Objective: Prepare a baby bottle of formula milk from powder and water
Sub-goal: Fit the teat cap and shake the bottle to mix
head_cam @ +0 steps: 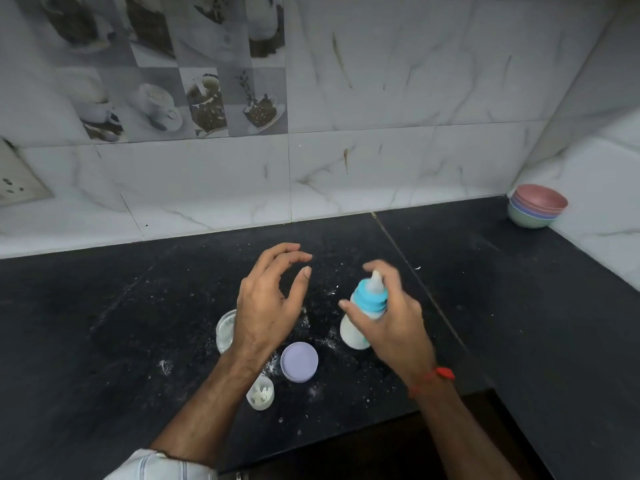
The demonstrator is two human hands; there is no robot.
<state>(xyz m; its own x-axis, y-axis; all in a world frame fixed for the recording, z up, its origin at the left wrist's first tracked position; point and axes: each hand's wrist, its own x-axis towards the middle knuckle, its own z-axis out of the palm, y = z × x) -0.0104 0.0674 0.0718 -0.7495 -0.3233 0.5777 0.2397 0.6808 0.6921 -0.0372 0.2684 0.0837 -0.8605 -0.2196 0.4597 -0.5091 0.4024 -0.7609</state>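
A baby bottle (356, 327) with white milk, a blue ring and a clear teat is tilted above the black counter (138, 306). My right hand (391, 317) grips it around the body; the hand and teat look blurred. My left hand (270, 299) hovers to the bottle's left, fingers spread and curved, holding nothing. Under my left wrist stands a clear glass (225, 330), partly hidden. A lilac round lid (299, 362) lies near the counter's front, and a small white bottle cap (260, 396) stands in front of it. White powder is scattered over the counter.
A stack of coloured bowls (536, 206) sits in the back right corner against the tiled wall. A wall socket plate (17, 178) is at the far left. The counter's front edge runs just below my forearms.
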